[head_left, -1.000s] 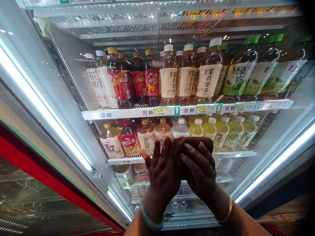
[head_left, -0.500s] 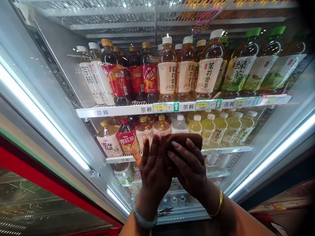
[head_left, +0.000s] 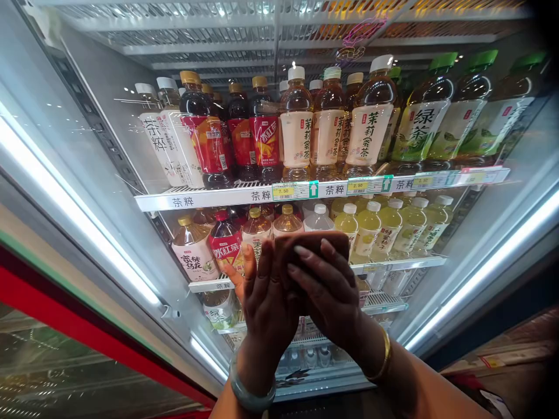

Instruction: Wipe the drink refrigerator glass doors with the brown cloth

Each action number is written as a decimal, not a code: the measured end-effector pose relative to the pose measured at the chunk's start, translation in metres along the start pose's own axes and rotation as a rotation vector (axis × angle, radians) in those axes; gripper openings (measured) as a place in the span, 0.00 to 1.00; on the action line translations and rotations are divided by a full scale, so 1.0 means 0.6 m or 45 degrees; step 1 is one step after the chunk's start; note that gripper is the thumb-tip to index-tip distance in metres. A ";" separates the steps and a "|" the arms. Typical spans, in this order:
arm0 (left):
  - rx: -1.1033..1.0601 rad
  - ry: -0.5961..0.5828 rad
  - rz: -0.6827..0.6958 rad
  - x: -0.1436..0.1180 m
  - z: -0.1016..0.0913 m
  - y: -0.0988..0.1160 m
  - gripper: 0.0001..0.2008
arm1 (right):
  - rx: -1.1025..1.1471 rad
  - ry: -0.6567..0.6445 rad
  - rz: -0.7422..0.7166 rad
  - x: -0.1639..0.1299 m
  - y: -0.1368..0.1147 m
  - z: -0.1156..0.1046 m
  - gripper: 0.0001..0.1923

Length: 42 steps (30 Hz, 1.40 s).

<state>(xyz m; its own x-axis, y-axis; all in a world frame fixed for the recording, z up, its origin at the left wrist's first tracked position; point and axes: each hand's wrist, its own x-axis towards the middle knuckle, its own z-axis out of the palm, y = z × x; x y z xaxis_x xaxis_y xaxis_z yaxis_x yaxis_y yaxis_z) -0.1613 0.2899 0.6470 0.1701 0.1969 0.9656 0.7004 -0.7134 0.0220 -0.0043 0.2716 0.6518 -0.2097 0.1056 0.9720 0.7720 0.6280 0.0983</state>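
Note:
A brown cloth (head_left: 321,240) is pressed flat against the glass door (head_left: 109,105) of a drinks fridge, level with the second shelf. My right hand (head_left: 328,291), with a gold bangle at the wrist, lies spread over the cloth and holds it to the glass. My left hand (head_left: 266,299), with a pale green bangle, is flat with straight fingers at the cloth's left edge, partly under the right hand's fingers. Most of the cloth is hidden by the hands.
Behind the glass, an upper shelf (head_left: 244,196) carries tea bottles with red, cream and green labels. A lower shelf (head_left: 393,265) holds yellow drink bottles (head_left: 386,224). Lit strips run down both door sides. A red-edged cabinet (head_left: 65,326) is at the left.
Both hands and the cloth have slid left and slightly up across the glass. The hands keep the same pose.

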 end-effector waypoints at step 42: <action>0.098 -0.068 -0.089 -0.027 -0.088 -0.078 0.35 | 0.070 -0.009 0.020 -0.012 -0.052 0.037 0.26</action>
<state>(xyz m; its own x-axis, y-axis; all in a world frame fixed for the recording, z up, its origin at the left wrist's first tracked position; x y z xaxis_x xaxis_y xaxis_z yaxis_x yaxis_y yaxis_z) -0.2335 0.2848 0.6441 0.1541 0.2814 0.9471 0.7629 -0.6430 0.0669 -0.0400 0.2682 0.6369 -0.2020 0.1211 0.9719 0.7410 0.6677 0.0708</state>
